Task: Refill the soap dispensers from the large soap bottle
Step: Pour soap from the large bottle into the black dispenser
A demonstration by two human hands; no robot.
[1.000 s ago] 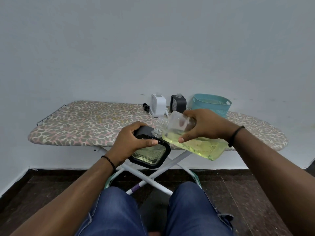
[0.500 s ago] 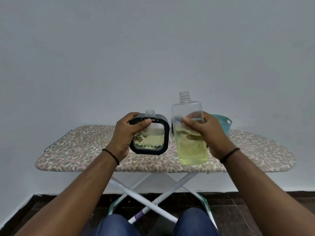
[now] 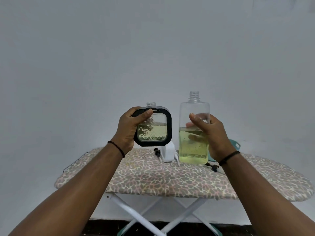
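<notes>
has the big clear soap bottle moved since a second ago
Yes. The large clear soap bottle in the right hand went from tipped low over the leopard-print ironing board's front edge to upright, raised above the board.

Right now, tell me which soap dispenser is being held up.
The black-framed dispenser, gripped in the left hand and about half full. The white dispenser stands on the ironing board behind it.

Clear glossy plastic bottle (image 3: pixel 194 133) (cloth-covered board (image 3: pixel 170 178)).
</notes>
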